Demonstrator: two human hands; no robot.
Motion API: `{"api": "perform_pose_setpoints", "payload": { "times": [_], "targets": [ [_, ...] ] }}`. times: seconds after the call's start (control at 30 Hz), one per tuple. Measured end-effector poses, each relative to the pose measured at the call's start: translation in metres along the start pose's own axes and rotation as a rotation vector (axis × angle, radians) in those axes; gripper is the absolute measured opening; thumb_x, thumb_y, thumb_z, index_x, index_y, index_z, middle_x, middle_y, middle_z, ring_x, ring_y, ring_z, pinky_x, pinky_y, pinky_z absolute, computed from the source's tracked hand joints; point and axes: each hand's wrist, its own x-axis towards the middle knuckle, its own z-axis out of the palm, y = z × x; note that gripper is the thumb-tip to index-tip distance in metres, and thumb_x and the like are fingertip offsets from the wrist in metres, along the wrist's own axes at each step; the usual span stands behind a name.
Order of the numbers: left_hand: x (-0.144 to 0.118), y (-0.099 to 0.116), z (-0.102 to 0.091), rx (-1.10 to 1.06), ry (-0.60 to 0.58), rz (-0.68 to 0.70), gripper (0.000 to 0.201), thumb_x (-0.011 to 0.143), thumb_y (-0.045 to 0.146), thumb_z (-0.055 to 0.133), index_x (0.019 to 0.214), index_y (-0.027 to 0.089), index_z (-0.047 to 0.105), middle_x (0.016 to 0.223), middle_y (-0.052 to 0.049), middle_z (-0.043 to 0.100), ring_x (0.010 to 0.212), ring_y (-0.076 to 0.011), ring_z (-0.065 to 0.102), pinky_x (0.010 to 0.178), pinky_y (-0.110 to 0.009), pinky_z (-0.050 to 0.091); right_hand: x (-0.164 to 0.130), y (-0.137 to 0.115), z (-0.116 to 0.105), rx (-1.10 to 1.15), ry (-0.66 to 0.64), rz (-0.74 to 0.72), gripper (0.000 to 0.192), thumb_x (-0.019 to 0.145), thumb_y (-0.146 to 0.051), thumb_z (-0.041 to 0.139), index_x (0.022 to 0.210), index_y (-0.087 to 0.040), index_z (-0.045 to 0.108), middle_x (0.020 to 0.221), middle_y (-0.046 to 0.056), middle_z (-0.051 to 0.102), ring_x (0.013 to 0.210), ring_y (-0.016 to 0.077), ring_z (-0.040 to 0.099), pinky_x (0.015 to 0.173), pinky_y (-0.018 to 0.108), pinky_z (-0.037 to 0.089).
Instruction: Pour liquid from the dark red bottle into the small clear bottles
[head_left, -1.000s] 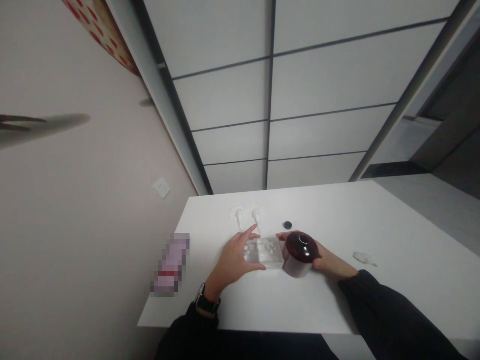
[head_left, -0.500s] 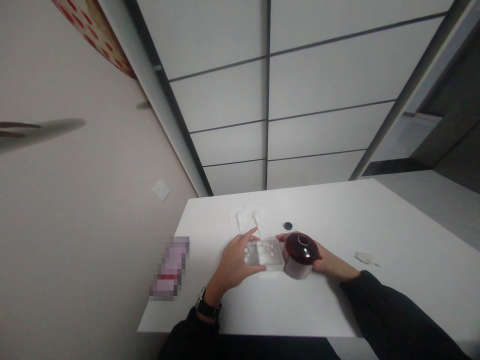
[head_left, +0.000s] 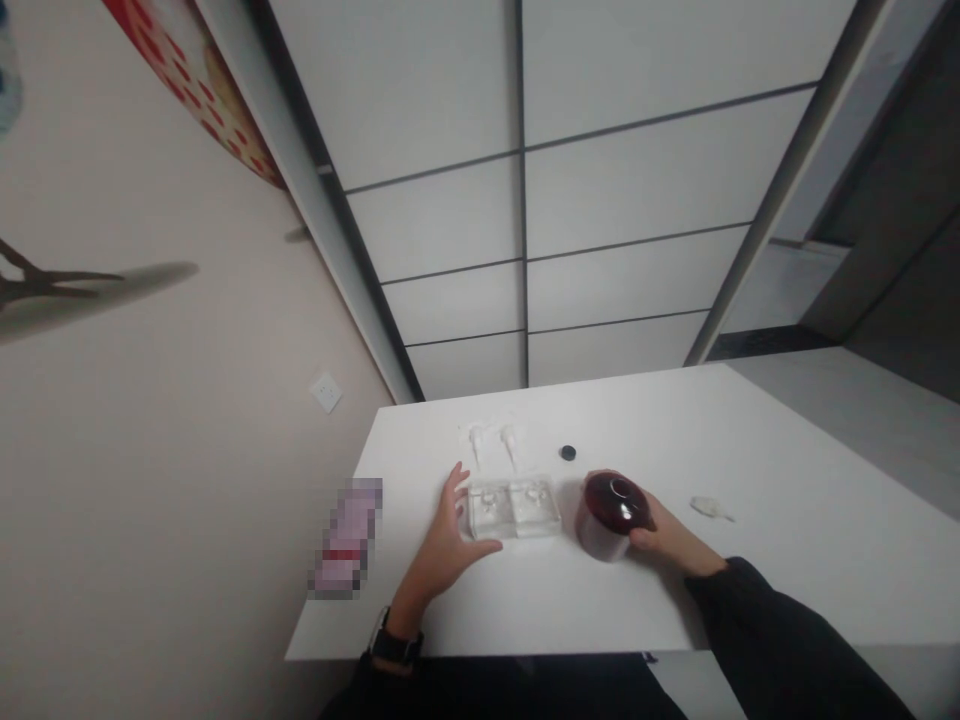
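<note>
A clear plastic container (head_left: 514, 512) with two side-by-side compartments lies on the white table. My left hand (head_left: 444, 530) is around its left end, thumb and fingers spread apart; whether the fingers touch it I cannot tell. To the right, my right hand (head_left: 651, 520) grips a round jar (head_left: 602, 538) with a glossy dark red lid (head_left: 618, 503). The jar tilts slightly and stands apart from the container. Most of my right fingers are hidden behind the jar.
Behind the container lie two white pump-like pieces (head_left: 510, 446). A small dark round cap (head_left: 568, 453) sits behind the jar. Farther right is a small whitish crumpled item (head_left: 709, 507). A blurred pinkish item (head_left: 349, 540) lies at the left table edge, near the wall.
My left hand has drawn back left, its fingers wider apart, exposing more of the container. The jar in my right hand has shifted right, opening a gap beside the container. The view has shifted slightly.
</note>
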Motion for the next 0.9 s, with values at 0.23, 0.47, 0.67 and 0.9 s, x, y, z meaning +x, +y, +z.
{"api": "perform_pose_setpoints", "payload": {
  "times": [0.23, 0.47, 0.67, 0.9],
  "targets": [
    [-0.005, -0.006, 0.004, -0.043, 0.085, -0.087, 0.075, 0.066, 0.021, 0.089, 0.134, 0.02, 0.056, 0.144, -0.015, 0.063, 0.141, -0.0349, 0.057, 0.125, -0.056, 0.037, -0.044, 0.009, 0.053, -0.022, 0.05, -0.049, 0.089, 0.077, -0.078, 0.074, 0.146, -0.025, 0.054, 0.146, 0.019, 0.06, 0.136, 0.0444, 0.057, 0.118, 0.061, 0.04],
    [-0.038, 0.017, -0.014, -0.07, 0.102, -0.158, 0.074, 0.065, 0.031, 0.089, 0.131, 0.022, 0.057, 0.145, -0.017, 0.064, 0.14, -0.0398, 0.06, 0.107, -0.054, 0.057, -0.045, -0.002, 0.114, 0.049, 0.143, -0.102, 0.09, 0.077, -0.084, 0.067, 0.142, -0.024, 0.053, 0.138, 0.018, 0.062, 0.13, 0.0406, 0.061, 0.11, 0.053, 0.048],
    [-0.057, 0.049, -0.025, -0.091, 0.111, -0.167, 0.078, 0.066, 0.032, 0.091, 0.134, 0.023, 0.054, 0.154, -0.018, 0.056, 0.146, -0.041, 0.053, 0.102, -0.05, 0.061, -0.023, -0.004, 0.127, 0.043, 0.124, -0.104, 0.088, 0.082, -0.08, 0.067, 0.146, -0.022, 0.05, 0.144, 0.019, 0.061, 0.136, 0.0405, 0.058, 0.117, 0.054, 0.044],
    [-0.058, 0.081, -0.037, 0.001, 0.058, -0.105, 0.074, 0.068, 0.033, 0.089, 0.134, 0.023, 0.056, 0.151, -0.015, 0.054, 0.15, -0.0396, 0.048, 0.103, -0.048, 0.061, -0.014, -0.008, 0.131, 0.091, 0.102, -0.088, 0.089, 0.081, -0.079, 0.07, 0.148, -0.024, 0.05, 0.15, 0.018, 0.059, 0.142, 0.0397, 0.055, 0.122, 0.054, 0.04]
  ]
}}
